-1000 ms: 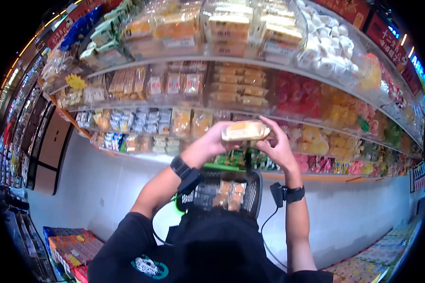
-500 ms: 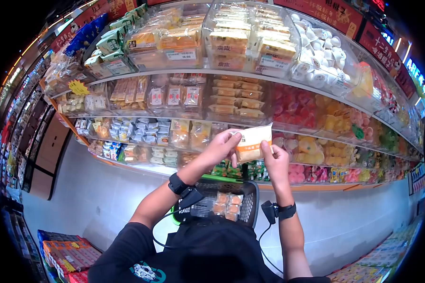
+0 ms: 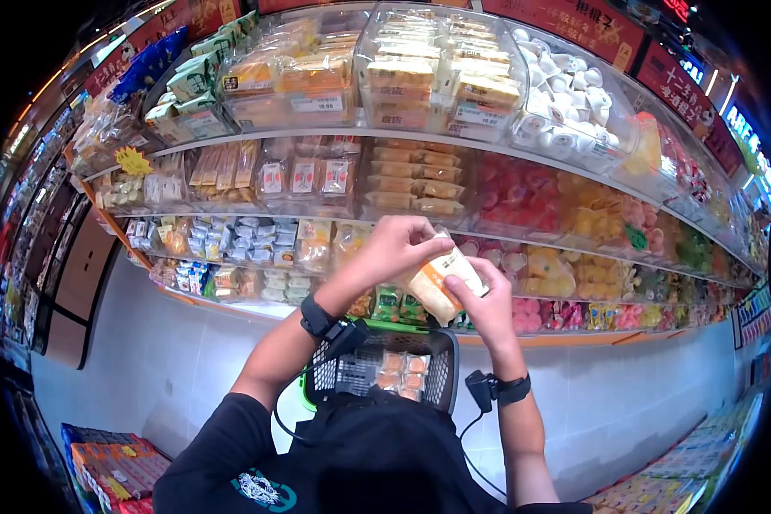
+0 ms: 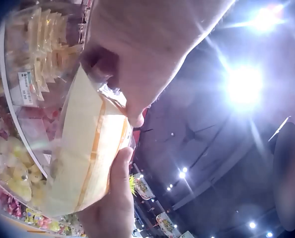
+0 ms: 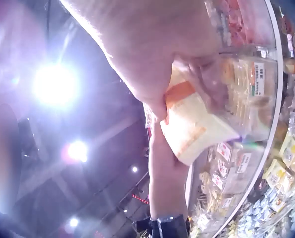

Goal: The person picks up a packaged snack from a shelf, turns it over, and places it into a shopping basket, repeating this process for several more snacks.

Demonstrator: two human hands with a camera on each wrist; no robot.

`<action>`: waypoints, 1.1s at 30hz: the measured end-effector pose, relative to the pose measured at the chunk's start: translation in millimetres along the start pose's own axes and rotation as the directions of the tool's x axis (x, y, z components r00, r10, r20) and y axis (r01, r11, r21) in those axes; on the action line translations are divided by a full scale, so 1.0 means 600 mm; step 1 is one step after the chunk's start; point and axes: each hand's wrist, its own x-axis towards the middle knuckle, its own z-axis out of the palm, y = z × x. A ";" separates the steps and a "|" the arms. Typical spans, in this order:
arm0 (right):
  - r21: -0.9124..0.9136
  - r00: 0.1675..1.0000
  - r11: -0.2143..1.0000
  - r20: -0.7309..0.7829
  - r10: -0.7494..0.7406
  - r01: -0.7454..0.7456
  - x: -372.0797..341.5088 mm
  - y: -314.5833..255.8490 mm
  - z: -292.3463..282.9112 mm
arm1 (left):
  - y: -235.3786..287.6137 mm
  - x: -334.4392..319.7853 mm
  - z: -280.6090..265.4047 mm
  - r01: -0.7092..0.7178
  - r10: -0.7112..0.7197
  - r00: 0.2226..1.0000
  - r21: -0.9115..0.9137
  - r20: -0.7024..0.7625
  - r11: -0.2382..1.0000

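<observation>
Both hands hold one cream packet with an orange band (image 3: pixel 439 283), tilted, in front of the lower shelves in the head view. The left hand (image 3: pixel 399 248) pinches its upper left end, thumb on top. On the right side, the right hand (image 3: pixel 486 300) grips the packet with its thumb lying across the printed face. In the left wrist view the packet (image 4: pixel 90 144) spans between the two hands. From the right wrist the packet (image 5: pixel 189 119) shows its orange band close to the right hand (image 5: pixel 157 54); the fingers behind it are partly hidden.
Shelves (image 3: pixel 317 133) of clear bins with packaged snacks rise ahead. Below the hands stands a black mesh basket (image 3: pixel 442 368) with a green edge, holding a pack of round orange-brown items (image 3: pixel 403 374). Colourful goods (image 3: pixel 116 467) lie at lower left.
The packet was first held edge-on and higher, then turned face up; now it is tilted diagonally. Both hands have shifted with it and still hold it. The view has moved slightly.
</observation>
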 end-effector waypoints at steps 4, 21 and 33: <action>0.007 0.993 1.000 -0.114 -0.029 0.030 -0.011 0.005 0.014 | 0.018 -0.006 0.011 -0.151 0.168 0.963 0.093 -0.211 0.984; -0.567 0.731 0.721 -0.279 -0.623 0.398 -0.017 0.024 -0.010 | -0.025 0.000 0.051 0.330 -0.049 0.937 -0.827 0.346 0.455; 0.235 0.986 0.969 -0.162 -0.041 0.079 -0.015 0.048 -0.025 | -0.039 -0.037 0.085 0.101 0.021 0.990 -0.804 0.140 0.586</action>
